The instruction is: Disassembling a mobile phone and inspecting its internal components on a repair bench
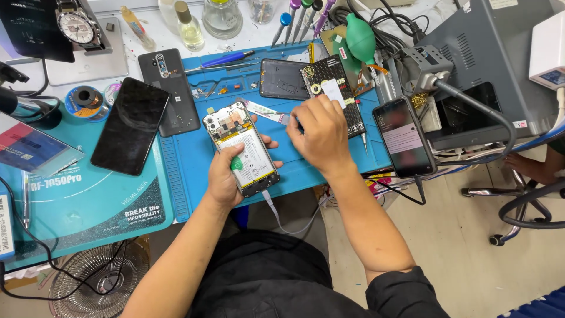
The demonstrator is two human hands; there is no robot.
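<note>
Your left hand [226, 176], at lower centre of the frame, grips the opened phone [241, 147]: the fingers are closed around its edges, with its back removed and the battery and board exposed. A thin cable [282, 221] trails from the phone's lower end past the edge of the worktop [88, 206]. Just right of the phone, your right hand [321, 135] rests knuckles up on the blue mat [188, 159]; its fingers are curled shut on a slim tool [291, 122], whose tip lies just beside a white flex strip [265, 111]. At centre right, a lit phone [404, 136] lies near the worktop edge. At centre left, a dark phone [129, 126] lies face up, with a black back cover [170, 88] just beyond it. Farther up, at upper centre, lie a second black cover [282, 78] and a blue pen-shaped tool [226, 58]. Bottles [188, 26] stand along the top edge.
</note>
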